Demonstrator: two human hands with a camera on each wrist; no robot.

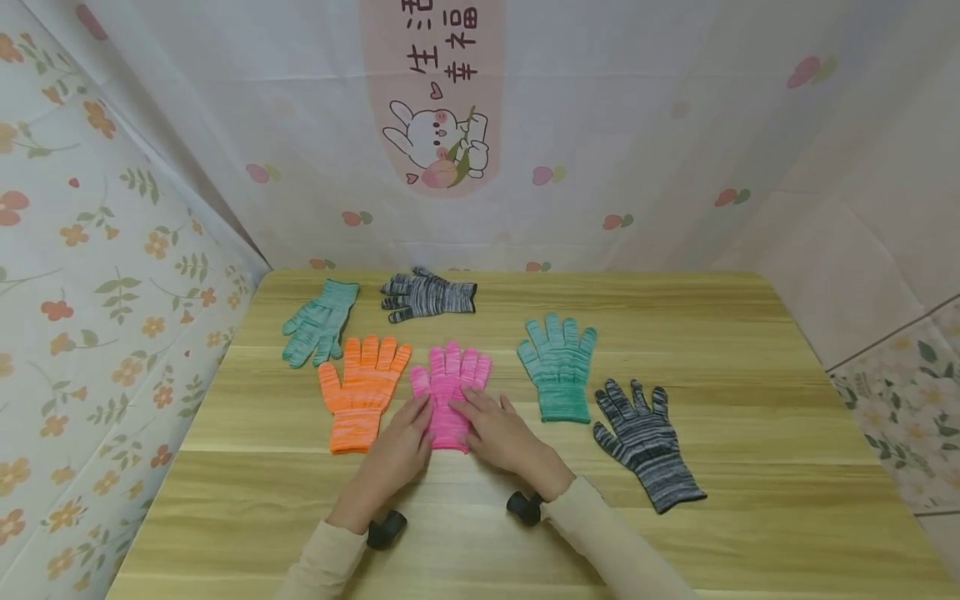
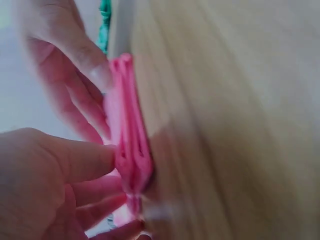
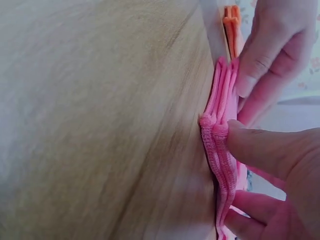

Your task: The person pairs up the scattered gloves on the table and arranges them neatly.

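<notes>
You have the pink glove (image 1: 446, 387) between your two hands, just below the centre of the frame, so neither hand is nearer: both touch it. The left hand (image 1: 401, 442) lies along its left edge, and the right hand (image 1: 501, 433) comes in from the lower right, its fingertips reaching farther in over the palm. The glove's long axis runs up and down the frame, fingers toward the top and cuff (image 2: 133, 167) toward you, so your forearms slant in on it from either side. Your fingers on both hands are extended, resting on the knit rather than curled round it, with each thumb near the cuff edge in the wrist views. The glove is bright pink with paler flecks, lying flat on the table (image 1: 465, 533), its fingers slightly fanned. Seen edge-on, its cuff shows several stacked layers, perhaps a pair laid together. The orange glove (image 1: 366, 387) sits just to its left in the frame.
</notes>
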